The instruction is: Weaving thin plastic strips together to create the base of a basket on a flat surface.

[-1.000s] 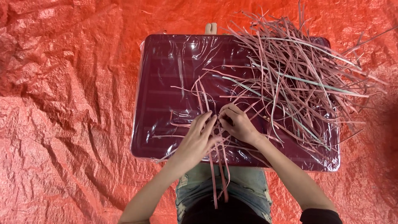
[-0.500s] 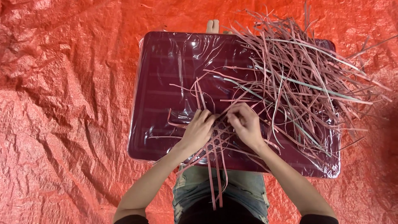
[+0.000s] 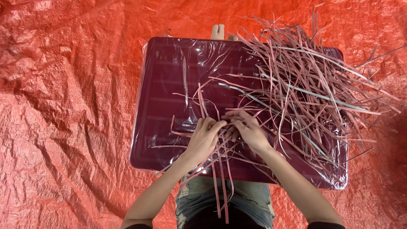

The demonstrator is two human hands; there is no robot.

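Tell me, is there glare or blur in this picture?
Head view: white glare streaks on the clear plastic over the dark red board; both hands and the pink strips look sharp; light is even, and the orange sheet shows only soft crease shadows.

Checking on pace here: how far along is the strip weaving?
Done: only a small crossed patch under the fingers. In hand: left hand and right hand pinch strips at that patch. Left: the big loose pile on the tray.
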